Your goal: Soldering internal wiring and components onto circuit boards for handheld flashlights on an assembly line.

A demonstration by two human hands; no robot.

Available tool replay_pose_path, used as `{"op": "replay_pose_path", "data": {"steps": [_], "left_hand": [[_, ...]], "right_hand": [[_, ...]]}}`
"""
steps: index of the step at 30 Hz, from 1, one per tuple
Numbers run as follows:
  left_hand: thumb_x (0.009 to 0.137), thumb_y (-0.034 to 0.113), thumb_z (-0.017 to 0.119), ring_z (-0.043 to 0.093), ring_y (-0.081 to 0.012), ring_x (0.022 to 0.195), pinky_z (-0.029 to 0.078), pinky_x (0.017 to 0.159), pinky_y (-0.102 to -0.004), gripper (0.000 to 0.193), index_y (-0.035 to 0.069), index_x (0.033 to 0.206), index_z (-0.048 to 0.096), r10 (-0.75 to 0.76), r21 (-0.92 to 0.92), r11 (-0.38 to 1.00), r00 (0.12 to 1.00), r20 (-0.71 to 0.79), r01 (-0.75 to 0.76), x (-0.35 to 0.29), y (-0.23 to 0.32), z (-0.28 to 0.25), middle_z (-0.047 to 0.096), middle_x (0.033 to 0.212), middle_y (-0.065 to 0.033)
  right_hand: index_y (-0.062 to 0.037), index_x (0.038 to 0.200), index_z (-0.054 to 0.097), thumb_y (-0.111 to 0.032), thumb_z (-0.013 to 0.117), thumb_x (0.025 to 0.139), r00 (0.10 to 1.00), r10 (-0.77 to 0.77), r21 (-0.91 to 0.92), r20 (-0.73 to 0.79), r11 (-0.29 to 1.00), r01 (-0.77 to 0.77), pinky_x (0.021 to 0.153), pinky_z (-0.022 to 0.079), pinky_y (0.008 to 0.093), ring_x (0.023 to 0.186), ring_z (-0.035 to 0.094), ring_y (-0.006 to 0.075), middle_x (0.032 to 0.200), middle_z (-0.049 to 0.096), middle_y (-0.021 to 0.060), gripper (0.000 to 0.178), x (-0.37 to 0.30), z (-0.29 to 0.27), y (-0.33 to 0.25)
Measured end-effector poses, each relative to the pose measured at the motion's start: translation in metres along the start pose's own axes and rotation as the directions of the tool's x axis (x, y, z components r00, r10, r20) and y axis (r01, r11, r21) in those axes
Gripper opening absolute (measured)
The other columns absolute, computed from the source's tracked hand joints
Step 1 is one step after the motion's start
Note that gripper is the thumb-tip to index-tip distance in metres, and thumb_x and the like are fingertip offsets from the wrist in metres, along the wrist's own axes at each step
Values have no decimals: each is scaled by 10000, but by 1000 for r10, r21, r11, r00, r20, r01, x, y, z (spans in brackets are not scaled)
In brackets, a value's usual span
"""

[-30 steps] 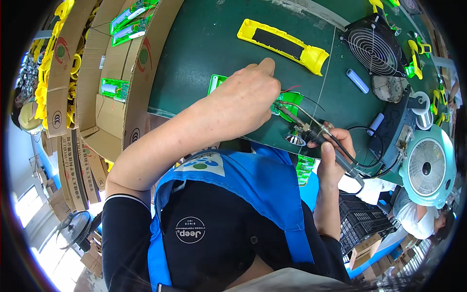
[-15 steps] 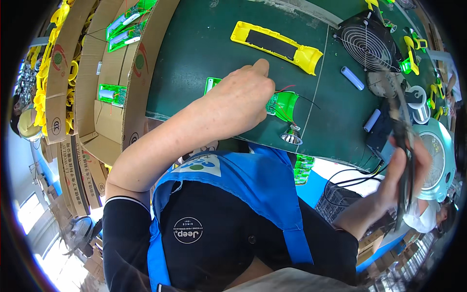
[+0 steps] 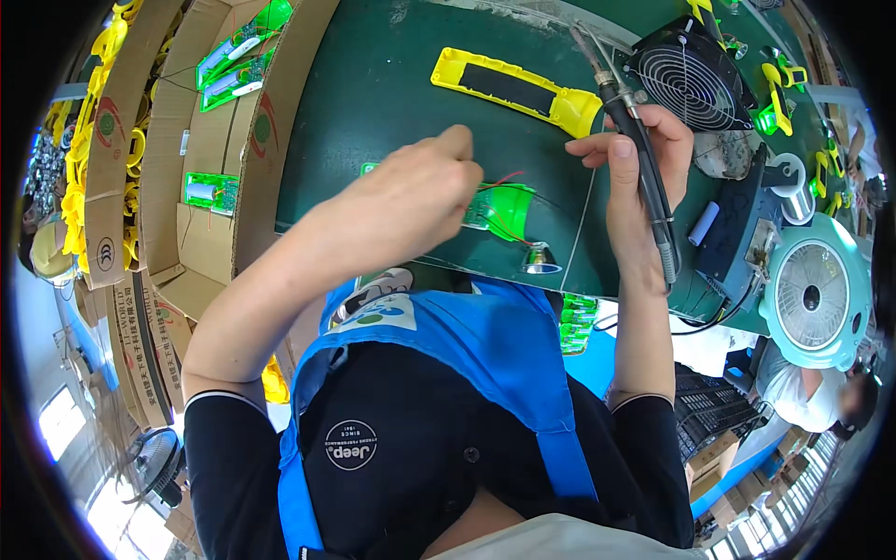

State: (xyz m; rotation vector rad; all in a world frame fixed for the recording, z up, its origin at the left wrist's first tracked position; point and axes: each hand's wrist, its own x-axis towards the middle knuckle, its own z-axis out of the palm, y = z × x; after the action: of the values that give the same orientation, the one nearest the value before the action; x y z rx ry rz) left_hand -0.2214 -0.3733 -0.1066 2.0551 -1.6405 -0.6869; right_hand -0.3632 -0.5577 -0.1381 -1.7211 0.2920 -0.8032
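- Head view: the right hand (image 3: 667,152) has its grip closed around a soldering iron (image 3: 638,142).
- The left hand (image 3: 401,198) partly covers a green casing (image 3: 512,211) on the tabletop (image 3: 355,112); its fingertips are hidden, so I cannot tell its grip.
- A reflector cup (image 3: 540,259) lies beside the casing.

Even light brightens the table (image 3: 364,107). Lower-left windows (image 3: 61,420) glare white. Straight lines bend toward dark edges.
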Motion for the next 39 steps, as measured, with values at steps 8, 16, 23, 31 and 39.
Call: {"op": "replay_pose_path", "data": {"steps": [8,16,23,31,39], "left_hand": [[729,128,553,531,-222,794,411,720,-334,84,79,794,534,461,421,828,877,-132,-372,43,22,33,554,781,-47],[743,22,673,589,-219,735,468,659,-338,112,42,846,634,166,-52,978,902,-399,-202,25,-9,0,608,748,-71],[791,21,613,482,-115,661,393,587,-251,54,-2,838,599,-42,-211,977,974,-223,-6,33,-44,-13,544,716,-24],[806,105,620,494,-219,886,383,772,-331,69,66,785,567,326,343,900,938,-115,-270,63,-41,-5,515,907,-54],[794,109,610,505,-212,879,384,750,-328,66,65,805,561,353,355,885,931,-92,-300,65,-47,-1,508,876,-52]], "right_hand": [[-29,1091,487,-77,669,851,991,-122,-106,50,986,127,644,495,249,729,631,154,937,568,92,305,30,25,39],[-20,1054,517,-2,666,808,988,-98,-128,119,985,114,738,496,296,821,623,211,920,550,121,289,-15,-8,27],[-1,990,510,-54,669,818,990,132,-17,-57,991,-133,723,461,242,752,576,127,878,600,95,240,-39,-29,1],[8,929,552,-161,621,850,835,549,131,33,826,-549,511,452,219,549,574,114,680,625,104,199,-20,-35,3],[2,926,557,-171,613,858,812,582,70,53,809,-584,484,440,194,529,574,106,662,626,99,194,-15,-34,6]]}}
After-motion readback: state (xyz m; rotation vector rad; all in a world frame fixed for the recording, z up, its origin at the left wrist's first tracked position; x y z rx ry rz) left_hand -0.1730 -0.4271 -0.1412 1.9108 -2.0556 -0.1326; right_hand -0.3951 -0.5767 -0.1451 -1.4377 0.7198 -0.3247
